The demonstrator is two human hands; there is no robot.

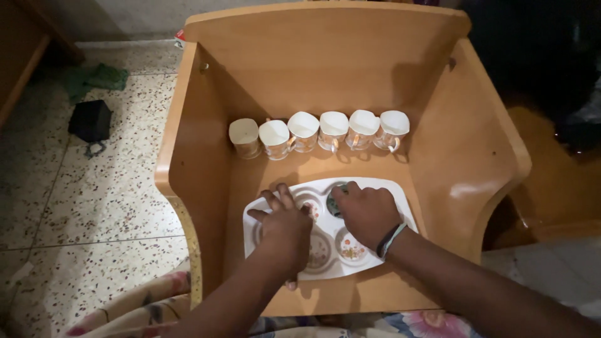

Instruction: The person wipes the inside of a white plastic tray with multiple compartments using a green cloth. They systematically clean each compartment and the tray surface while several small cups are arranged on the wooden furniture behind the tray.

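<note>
A white tray (382, 188) is pressed under the flat, spread left hand (285, 228); a dark round object (335, 203) is gripped by the right hand's (369, 213) fingers.

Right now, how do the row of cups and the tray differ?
The cups stand in a row at the back of the wooden seat; the white tray lies flat nearer the person. No hand touches the cups; the left hand and right hand rest on the tray. Both look white.
</note>
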